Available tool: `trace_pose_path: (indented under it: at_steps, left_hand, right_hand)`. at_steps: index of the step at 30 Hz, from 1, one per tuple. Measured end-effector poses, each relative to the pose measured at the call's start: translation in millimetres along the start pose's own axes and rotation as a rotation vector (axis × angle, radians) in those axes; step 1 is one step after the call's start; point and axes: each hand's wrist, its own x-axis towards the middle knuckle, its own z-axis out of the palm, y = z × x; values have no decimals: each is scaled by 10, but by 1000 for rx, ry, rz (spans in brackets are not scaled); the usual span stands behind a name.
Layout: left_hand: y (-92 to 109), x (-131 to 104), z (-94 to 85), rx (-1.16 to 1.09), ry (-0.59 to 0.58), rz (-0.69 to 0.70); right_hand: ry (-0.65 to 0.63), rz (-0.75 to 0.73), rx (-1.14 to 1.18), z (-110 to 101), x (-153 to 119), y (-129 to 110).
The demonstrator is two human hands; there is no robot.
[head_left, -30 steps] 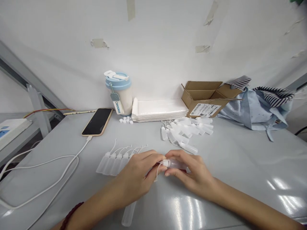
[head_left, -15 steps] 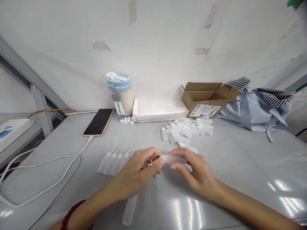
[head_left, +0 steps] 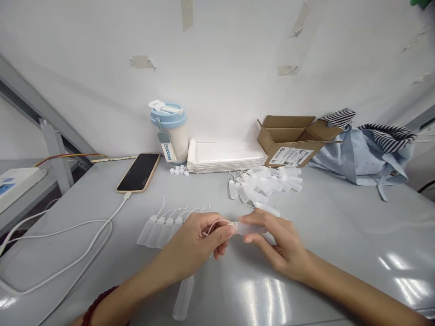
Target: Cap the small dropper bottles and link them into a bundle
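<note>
A small translucent plastic bottle [head_left: 251, 228] with a thin white strap at its neck lies level between my hands, above the table. My left hand [head_left: 200, 242] pinches the neck end, where the strap arches over the fingers. The bottle's body sits between the thumb and fingers of my right hand [head_left: 283, 242]. Left of my left hand, several like bottles [head_left: 159, 232] stand side by side in a row, their straps pointing away. One more bottle [head_left: 183, 299] lies near my left forearm. Farther back is a loose heap of bottles [head_left: 258, 185].
Small white caps [head_left: 179, 170] lie by a blue-lidded cup [head_left: 171, 131]. A stack of white packets [head_left: 227, 156], an open cardboard box [head_left: 292, 140] and a blue cloth bag [head_left: 360, 156] line the wall. A phone [head_left: 139, 173] charges at left, its white cable [head_left: 110, 222] looping over the table.
Both hands and the bottle have shifted very slightly down. My left fingers now close farther over the bottle's neck, hiding more of its white end. Everything else rests in place.
</note>
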Motion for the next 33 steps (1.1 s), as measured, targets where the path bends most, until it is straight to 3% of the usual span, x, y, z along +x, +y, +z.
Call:
trace_pose_path:
  at_steps: [5, 8, 10, 15, 18, 21, 26, 29, 33]
  left_hand:
    - [-25, -46, 44, 412, 152, 262]
    - [-47, -46, 68, 532, 242, 384]
    - [-38, -38, 69, 485, 243, 331]
    - [24, -43, 32, 133, -16, 22]
    - [25, -57, 29, 80, -62, -6]
    - [-16, -59, 53, 283, 25, 129]
    - [-155, -57, 79, 760, 193, 464]
    - [-235, -49, 68, 893, 205, 600]
    - [-276, -16, 59, 939, 208, 649]
  right_hand:
    - [-73, 324, 199, -25, 13, -18]
    - [-100, 460, 316, -21, 27, -7]
    - [-104, 484, 349, -17, 31, -2]
    - [-58, 278, 259, -8, 22, -14]
    - [-53, 238, 243, -5, 11, -20]
    - [-56, 313, 258, -6, 10, -20]
    - [-75, 499, 341, 5, 31, -19]
    - [-95, 609, 485, 19, 43, -5]
    - [-134, 698, 600, 28, 49, 39]
